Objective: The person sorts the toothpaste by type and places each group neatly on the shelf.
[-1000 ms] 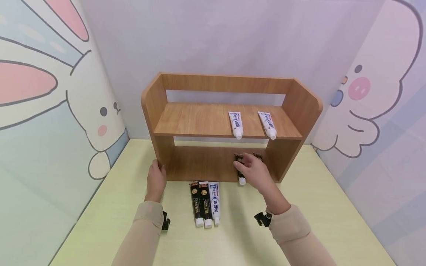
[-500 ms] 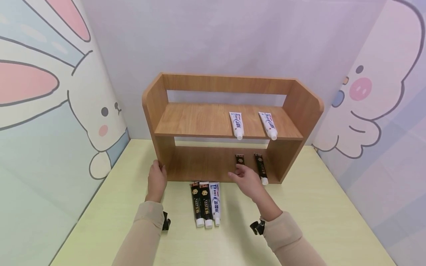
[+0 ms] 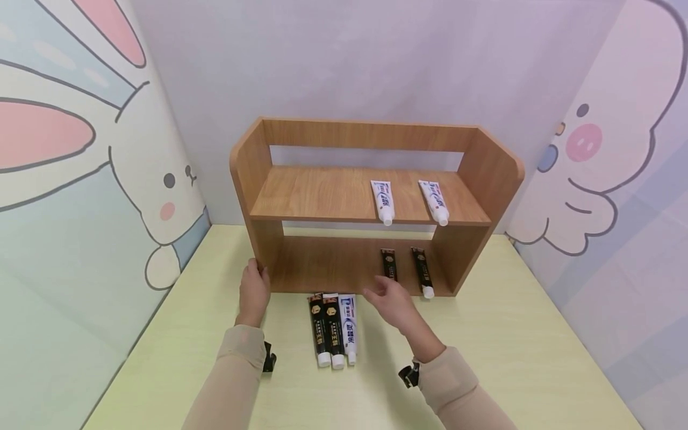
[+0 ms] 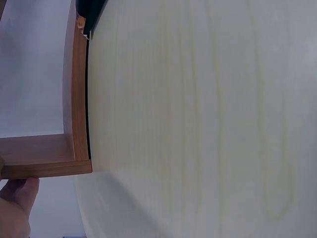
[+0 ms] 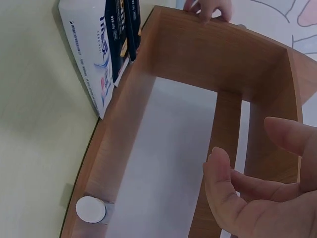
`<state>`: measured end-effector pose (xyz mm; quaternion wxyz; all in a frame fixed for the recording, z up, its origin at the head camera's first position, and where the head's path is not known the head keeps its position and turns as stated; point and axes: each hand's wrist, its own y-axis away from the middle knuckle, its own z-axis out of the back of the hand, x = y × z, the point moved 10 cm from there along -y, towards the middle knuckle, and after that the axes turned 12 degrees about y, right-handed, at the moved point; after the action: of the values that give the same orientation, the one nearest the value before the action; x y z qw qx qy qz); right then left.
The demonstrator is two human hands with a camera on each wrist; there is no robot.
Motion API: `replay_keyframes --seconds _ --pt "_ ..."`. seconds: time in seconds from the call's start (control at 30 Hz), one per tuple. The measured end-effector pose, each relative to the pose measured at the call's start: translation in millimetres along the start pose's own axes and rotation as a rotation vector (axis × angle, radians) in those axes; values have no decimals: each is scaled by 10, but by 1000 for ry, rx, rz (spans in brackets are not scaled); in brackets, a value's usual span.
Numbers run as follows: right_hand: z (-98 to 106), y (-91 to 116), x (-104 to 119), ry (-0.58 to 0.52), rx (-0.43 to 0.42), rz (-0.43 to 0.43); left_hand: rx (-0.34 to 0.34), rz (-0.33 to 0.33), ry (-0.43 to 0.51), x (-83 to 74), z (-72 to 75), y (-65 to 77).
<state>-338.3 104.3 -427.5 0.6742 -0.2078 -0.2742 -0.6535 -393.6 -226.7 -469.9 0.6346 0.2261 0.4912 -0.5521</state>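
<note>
Two hands are at work, well apart. The left hand (image 3: 254,292) grips the left side of the rack (image 3: 312,194), with digits on both faces of the panel. The right hand (image 3: 395,304) is free, its thumb and fingers spread from one another and gently bent, in front of the lower board (image 3: 322,263). From the head view it covers the cap end of one black tube (image 3: 389,263) lying on that board (whether it touches the tube, I cannot tell). To the right, a second black tube (image 3: 423,272) lies with its white cap at the board's front edge.

Between the hands, on the table (image 3: 516,358), three tubes lie side by side, caps toward the person: a black one (image 3: 319,331), another black one (image 3: 334,331) and, on the right, a white one (image 3: 348,328). Their tail ends are at the rack's front.

Above, on the upper board, two white tubes (image 3: 383,202) lie apart, caps forward. Beyond stand pale walls, a cartoon rabbit (image 3: 153,197) on the left one and a pink-snouted figure (image 3: 564,197) on the right.
</note>
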Motion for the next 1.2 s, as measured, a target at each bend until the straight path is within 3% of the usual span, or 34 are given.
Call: replay_keyframes --seconds 0.33,1.2 --pt "-118 -20 -32 -5 -5 35 4 22 -9 5 -8 1" --pt "-593 -8 -218 45 53 -6 -4 -10 -5 11 -2 2"
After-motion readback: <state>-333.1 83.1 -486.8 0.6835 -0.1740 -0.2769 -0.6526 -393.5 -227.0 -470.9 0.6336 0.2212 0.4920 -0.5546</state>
